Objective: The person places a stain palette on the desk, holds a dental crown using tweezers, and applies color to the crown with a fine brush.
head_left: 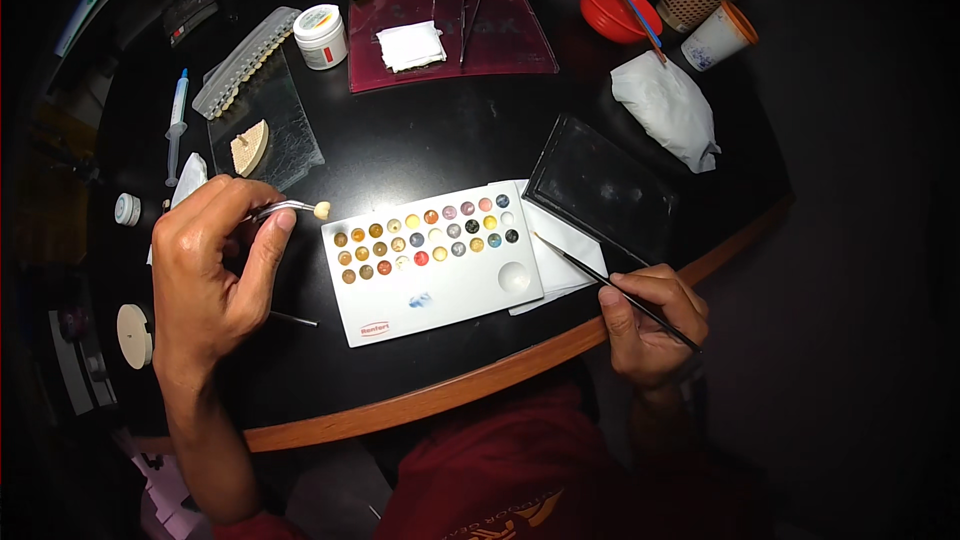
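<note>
Tweezers (284, 207) are pinched in my left hand (210, 265), their tips gripping a small cream tooth crown (322, 210). The crown hangs just off the upper left corner of a white paint palette (455, 305), whose rows of round wells hold many colours. A blue smear lies on the palette's bare part. My right hand (652, 328), beyond the table's front edge, holds a thin black paintbrush (655, 315) like a pen. Its pale tip points up and left, over a folded white tissue (565, 275) partly beneath the palette.
A dark lid or tray (605, 195) lies right of the palette. Farther back are a maroon mat (370, 10) with tweezers, a red bowl (600, 15), a crumpled white cloth (665, 110) and a white jar (321, 40). Leftward stand a glass slab (285, 130), shade guide (225, 75) and syringe (176, 125).
</note>
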Action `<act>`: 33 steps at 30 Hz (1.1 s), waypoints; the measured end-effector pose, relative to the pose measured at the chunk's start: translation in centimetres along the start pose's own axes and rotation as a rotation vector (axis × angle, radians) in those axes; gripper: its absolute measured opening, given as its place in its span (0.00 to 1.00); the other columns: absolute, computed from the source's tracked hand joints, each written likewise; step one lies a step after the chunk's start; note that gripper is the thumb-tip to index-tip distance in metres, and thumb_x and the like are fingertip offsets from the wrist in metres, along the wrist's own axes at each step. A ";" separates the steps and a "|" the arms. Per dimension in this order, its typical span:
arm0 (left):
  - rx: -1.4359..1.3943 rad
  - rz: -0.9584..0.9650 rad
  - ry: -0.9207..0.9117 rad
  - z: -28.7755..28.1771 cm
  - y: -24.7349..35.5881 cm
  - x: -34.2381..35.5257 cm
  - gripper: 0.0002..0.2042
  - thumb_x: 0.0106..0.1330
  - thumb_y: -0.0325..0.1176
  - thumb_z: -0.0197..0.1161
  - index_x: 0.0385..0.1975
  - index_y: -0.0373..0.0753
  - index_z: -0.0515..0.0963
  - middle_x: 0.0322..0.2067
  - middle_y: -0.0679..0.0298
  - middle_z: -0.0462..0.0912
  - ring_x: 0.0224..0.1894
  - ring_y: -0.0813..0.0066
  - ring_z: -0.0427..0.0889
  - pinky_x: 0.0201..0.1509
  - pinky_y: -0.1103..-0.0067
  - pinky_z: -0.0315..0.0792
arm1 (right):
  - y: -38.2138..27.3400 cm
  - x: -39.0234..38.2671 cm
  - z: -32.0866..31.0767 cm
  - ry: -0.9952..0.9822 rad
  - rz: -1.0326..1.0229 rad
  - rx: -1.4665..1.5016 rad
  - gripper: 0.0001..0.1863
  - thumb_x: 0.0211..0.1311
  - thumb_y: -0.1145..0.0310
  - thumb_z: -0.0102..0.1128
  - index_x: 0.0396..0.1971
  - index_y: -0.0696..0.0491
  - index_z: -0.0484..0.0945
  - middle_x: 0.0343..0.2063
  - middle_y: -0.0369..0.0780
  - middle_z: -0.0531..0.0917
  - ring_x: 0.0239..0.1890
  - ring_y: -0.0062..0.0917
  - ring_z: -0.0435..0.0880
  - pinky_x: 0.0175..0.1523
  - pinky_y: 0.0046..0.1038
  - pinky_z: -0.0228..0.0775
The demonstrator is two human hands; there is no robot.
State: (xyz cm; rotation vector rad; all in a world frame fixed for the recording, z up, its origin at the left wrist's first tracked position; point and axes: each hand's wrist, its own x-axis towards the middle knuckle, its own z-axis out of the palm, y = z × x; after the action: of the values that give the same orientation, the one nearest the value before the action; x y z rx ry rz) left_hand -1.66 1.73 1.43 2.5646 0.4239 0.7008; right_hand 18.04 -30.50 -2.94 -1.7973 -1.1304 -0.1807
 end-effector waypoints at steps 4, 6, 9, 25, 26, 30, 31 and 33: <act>0.011 -0.003 0.000 -0.1 0.1 0.0 0.05 0.69 0.27 0.71 0.35 0.31 0.85 0.26 0.60 0.83 0.23 0.76 0.78 0.27 0.78 0.68 | 0.3 0.1 0.1 0.032 -0.038 -0.009 0.05 0.60 0.80 0.75 0.31 0.59 0.85 0.24 0.40 0.86 0.20 0.15 0.80 0.22 0.18 0.65; 0.006 -0.004 0.000 0.0 0.1 0.0 0.05 0.69 0.27 0.71 0.35 0.31 0.85 0.26 0.60 0.83 0.22 0.76 0.78 0.27 0.78 0.68 | 0.5 -0.1 0.1 0.035 -0.063 -0.008 0.06 0.60 0.80 0.75 0.28 0.59 0.84 0.22 0.40 0.85 0.19 0.16 0.79 0.22 0.19 0.64; 0.003 -0.008 0.004 0.0 0.0 0.0 0.05 0.69 0.27 0.71 0.35 0.31 0.85 0.26 0.60 0.83 0.22 0.75 0.78 0.27 0.78 0.68 | 0.6 -0.3 0.2 0.059 -0.035 -0.010 0.09 0.61 0.80 0.74 0.25 0.57 0.81 0.20 0.38 0.83 0.19 0.16 0.78 0.22 0.19 0.63; 0.004 0.009 -0.031 0.2 -0.3 0.0 0.05 0.69 0.25 0.69 0.35 0.29 0.84 0.27 0.58 0.84 0.26 0.72 0.81 0.30 0.77 0.70 | 0.2 -0.8 0.4 0.110 0.144 0.177 0.01 0.65 0.79 0.64 0.32 0.60 0.81 0.23 0.40 0.83 0.22 0.16 0.80 0.26 0.18 0.68; 0.017 -0.003 -0.027 -0.1 -0.3 -0.1 0.05 0.69 0.25 0.69 0.35 0.29 0.84 0.27 0.58 0.84 0.26 0.72 0.81 0.30 0.77 0.70 | -0.3 -0.7 0.7 0.139 0.193 0.259 0.02 0.66 0.79 0.62 0.34 0.62 0.82 0.24 0.41 0.84 0.22 0.17 0.82 0.27 0.19 0.73; 0.065 0.030 0.008 -0.1 -0.7 -0.3 0.05 0.69 0.27 0.71 0.38 0.31 0.86 0.27 0.59 0.84 0.25 0.72 0.82 0.28 0.77 0.70 | -1.1 0.0 0.8 0.073 0.213 0.385 0.09 0.72 0.78 0.57 0.44 0.65 0.85 0.35 0.50 0.88 0.30 0.25 0.89 0.37 0.22 0.81; 0.064 0.040 0.021 0.1 -0.8 -0.3 0.05 0.69 0.27 0.71 0.39 0.32 0.87 0.26 0.59 0.83 0.24 0.72 0.81 0.27 0.77 0.70 | -1.2 0.3 0.9 0.045 0.190 0.379 0.08 0.71 0.79 0.58 0.43 0.64 0.84 0.35 0.49 0.87 0.32 0.25 0.88 0.39 0.23 0.81; 0.073 0.044 0.036 -0.1 -0.6 -0.2 0.05 0.70 0.27 0.71 0.41 0.33 0.88 0.25 0.60 0.82 0.23 0.73 0.79 0.27 0.77 0.70 | -1.5 0.6 1.4 0.024 0.159 0.391 0.07 0.71 0.80 0.59 0.44 0.64 0.83 0.35 0.48 0.86 0.32 0.25 0.88 0.39 0.22 0.81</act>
State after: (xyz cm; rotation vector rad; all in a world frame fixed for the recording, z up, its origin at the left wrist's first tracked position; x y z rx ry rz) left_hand -2.00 2.24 1.12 2.6409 0.4135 0.7612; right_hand 16.72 -28.92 -2.36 -1.5204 -0.9266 0.1072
